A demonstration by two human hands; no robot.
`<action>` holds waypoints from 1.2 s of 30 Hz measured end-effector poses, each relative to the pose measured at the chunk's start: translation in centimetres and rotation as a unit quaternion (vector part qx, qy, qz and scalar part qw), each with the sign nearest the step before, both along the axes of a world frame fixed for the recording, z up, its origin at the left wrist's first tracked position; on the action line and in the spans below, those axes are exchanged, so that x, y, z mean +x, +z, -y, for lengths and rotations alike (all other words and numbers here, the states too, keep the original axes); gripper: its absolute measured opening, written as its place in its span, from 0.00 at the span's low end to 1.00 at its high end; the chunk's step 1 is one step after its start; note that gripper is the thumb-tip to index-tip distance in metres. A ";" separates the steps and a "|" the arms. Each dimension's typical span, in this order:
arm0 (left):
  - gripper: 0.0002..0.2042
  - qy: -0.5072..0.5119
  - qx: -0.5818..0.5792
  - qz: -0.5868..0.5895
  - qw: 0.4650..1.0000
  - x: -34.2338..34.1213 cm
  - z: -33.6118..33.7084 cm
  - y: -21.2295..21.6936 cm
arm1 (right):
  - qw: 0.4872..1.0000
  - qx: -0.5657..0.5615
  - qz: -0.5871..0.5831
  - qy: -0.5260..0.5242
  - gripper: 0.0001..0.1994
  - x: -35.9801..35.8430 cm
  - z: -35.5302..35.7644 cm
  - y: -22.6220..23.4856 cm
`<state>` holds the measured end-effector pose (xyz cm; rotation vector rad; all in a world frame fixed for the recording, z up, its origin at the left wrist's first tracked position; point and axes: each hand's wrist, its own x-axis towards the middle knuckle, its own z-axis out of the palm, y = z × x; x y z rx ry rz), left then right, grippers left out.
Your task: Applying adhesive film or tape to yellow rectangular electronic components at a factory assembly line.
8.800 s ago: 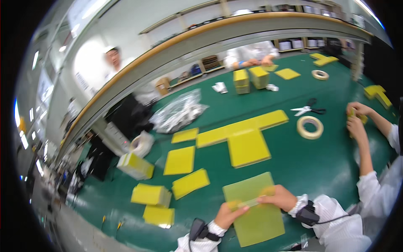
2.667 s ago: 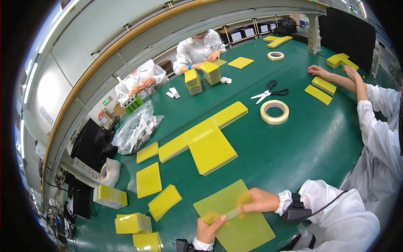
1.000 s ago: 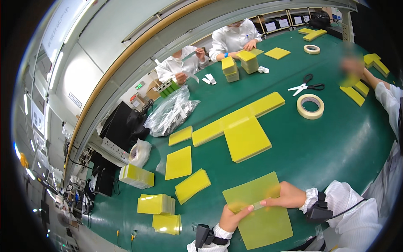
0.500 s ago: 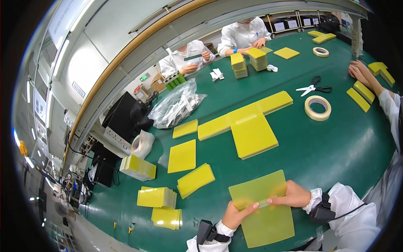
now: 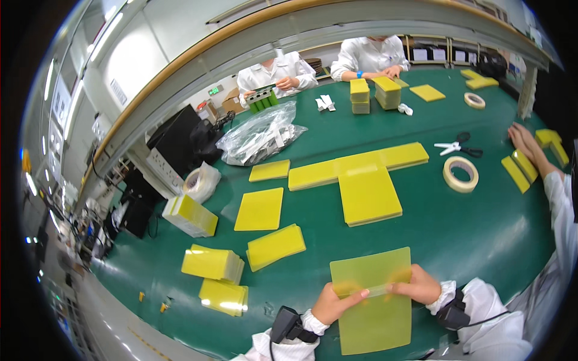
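In the head view, the person's left hand (image 5: 332, 302) and right hand (image 5: 416, 285) are low in the picture, over a pale yellow sheet (image 5: 373, 316) that lies flat on the green table (image 5: 469, 228), close to the near edge. Between the two hands there is a thin clear strip (image 5: 378, 290), probably tape, stretched across the sheet. The left hand pinches its left end between thumb and fingers, and the right hand grasps its right end; both hands are closed on the strip. It is not clear if the strip already touches the sheet.

Farther on the table, above the sheet, a thick square stack of yellow plates (image 5: 368, 195) touches a long row of yellow plates (image 5: 358, 166). To the left lie a single flat yellow plate (image 5: 260, 209) and a smaller stack (image 5: 276, 245). A roll of tape (image 5: 460, 174) lies to the right, and scissors (image 5: 456, 146) are just behind it. A clear plastic bag (image 5: 262, 135) lies near the far left part of the table.

At the right edge, a co-worker's hands (image 5: 525, 138) rest near small yellow pieces (image 5: 522, 170). Two other people in white coats (image 5: 367, 54) sit at the far side.
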<state>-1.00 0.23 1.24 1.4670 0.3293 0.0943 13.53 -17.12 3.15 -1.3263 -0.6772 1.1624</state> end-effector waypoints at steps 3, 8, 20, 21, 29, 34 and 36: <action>0.13 0.009 -0.028 0.022 0.999 0.1 0.3 0.1 | 0.999 -0.030 0.021 -0.017 0.14 -0.3 -0.1 -0.3; 0.11 -0.038 -0.012 -0.003 0.999 0.5 -0.3 0.3 | 0.997 -0.036 0.052 -0.048 0.14 -0.4 -0.1 -0.1; 0.11 -0.026 -0.009 0.003 1.000 0.7 0.3 0.7 | 0.999 0.006 0.009 -0.036 0.15 0.3 0.6 -0.2; 0.10 -0.019 -0.021 -0.001 1.000 0.6 0.3 0.8 | 0.999 -0.016 0.022 -0.020 0.15 0.2 0.5 0.0; 0.12 -0.012 0.060 -0.007 0.998 0.2 -0.2 0.5 | 0.996 -0.033 0.085 -0.004 0.17 0.0 -0.6 0.5; 0.12 -0.015 0.057 -0.015 0.998 0.5 0.1 0.7 | 0.998 -0.033 0.060 0.001 0.17 0.1 0.0 0.1; 0.12 0.000 0.006 -0.006 1.000 0.3 0.0 0.6 | 0.998 -0.022 0.062 0.004 0.17 0.2 -0.2 -0.7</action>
